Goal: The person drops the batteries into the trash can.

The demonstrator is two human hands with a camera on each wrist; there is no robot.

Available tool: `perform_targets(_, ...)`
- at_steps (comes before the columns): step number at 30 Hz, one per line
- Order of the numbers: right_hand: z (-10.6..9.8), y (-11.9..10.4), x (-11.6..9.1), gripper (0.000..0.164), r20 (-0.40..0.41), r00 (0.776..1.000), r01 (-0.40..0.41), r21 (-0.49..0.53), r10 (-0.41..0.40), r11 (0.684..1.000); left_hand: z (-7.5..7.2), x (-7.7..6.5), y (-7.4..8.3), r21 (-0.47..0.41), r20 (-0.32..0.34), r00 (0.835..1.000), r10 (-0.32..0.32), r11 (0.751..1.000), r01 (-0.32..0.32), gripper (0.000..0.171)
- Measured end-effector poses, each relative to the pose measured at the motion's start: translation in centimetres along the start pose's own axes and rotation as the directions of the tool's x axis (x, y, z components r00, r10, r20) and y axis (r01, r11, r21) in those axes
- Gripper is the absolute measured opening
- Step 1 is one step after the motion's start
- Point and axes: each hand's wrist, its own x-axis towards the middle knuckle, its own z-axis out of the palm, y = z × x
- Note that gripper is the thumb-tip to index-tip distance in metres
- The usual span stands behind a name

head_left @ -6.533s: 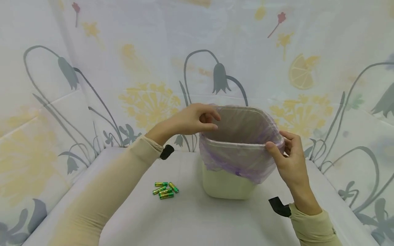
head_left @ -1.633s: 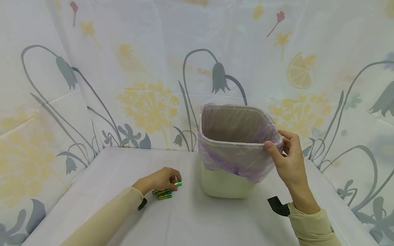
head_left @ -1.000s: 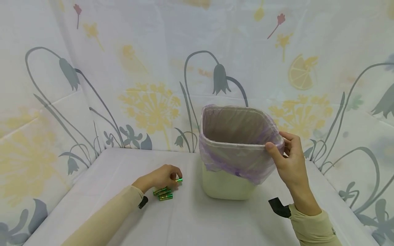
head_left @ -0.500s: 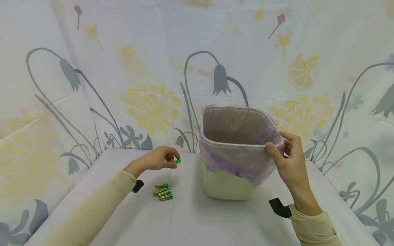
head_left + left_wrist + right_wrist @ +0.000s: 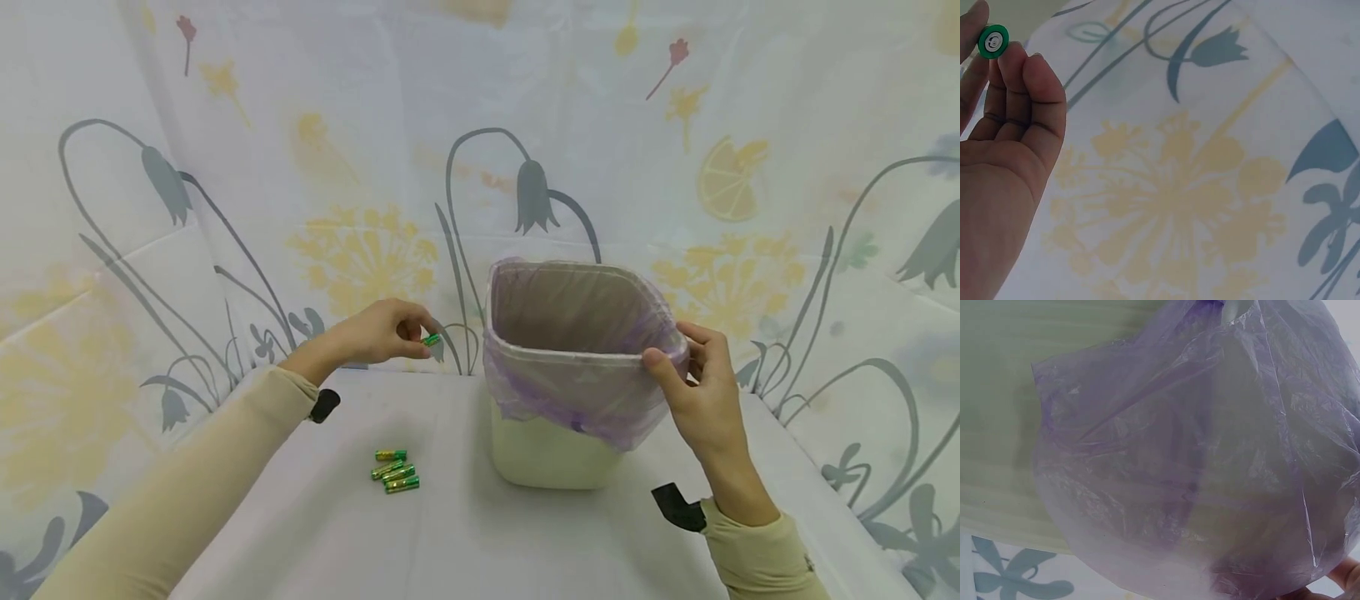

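A small green-and-gold battery (image 5: 431,340) is pinched between the thumb and fingertips of my left hand (image 5: 378,332), raised above the table left of the bin. In the left wrist view, the battery's flat end (image 5: 993,42) faces the camera. My right hand (image 5: 711,400) grips the right corner of the trash bin's rim, thumb in front, over the liner. The pale green bin (image 5: 551,462) stands upright, and a translucent purple trash bag (image 5: 570,387) lines it and folds down over its outside. The bag (image 5: 1166,456) fills most of the right wrist view. The bin's bottom is hidden.
Several matching batteries (image 5: 402,484) lie in a loose group on the white tablecloth (image 5: 450,542), left of the bin. Behind and at both sides hangs a white curtain (image 5: 375,125) printed with flowers.
My left hand was over the bin's left rim, then lowered to the batteries. It picked up one and has lifted it off the table. The right hand has kept its grip on the rim.
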Motion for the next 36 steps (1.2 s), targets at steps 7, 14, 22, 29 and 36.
perform_targets(7, 0.0, -0.1, 0.0, 0.054, -0.006, 1.0, 0.002, 0.001, -0.002, 1.0, -2.9, 2.2, 3.7, 0.009, -0.035, 0.997, 0.063, 0.998, -0.063, 0.027)
perform_targets(14, -0.1, -0.1, 0.2, 0.055, -0.002, 1.0, 0.014, 0.009, -0.014, 1.0, -4.3, 4.9, 6.7, -0.01, -0.063, 0.994, 0.089, 0.996, -0.089, 0.027)
perform_targets(22, -0.1, 0.0, 0.0, 0.054, 0.005, 1.0, 0.011, 0.009, -0.011, 1.0, -3.8, 7.7, 8.9, -0.056, -0.029, 0.996, 0.085, 0.995, -0.087, 0.023)
perform_targets(29, -0.1, -0.2, 0.0, 0.054, 0.011, 1.0, 0.014, 0.0, -0.014, 1.0, -2.0, 9.6, 11.0, -0.136, 0.027, 0.986, 0.165, 0.978, -0.16, 0.021)
perform_targets(36, -0.1, -0.4, 0.0, 0.055, 0.019, 1.0, 0.014, -0.013, -0.014, 1.0, 0.2, 11.1, 12.0, -0.134, 0.075, 0.978, 0.196, 0.974, -0.185, 0.019)
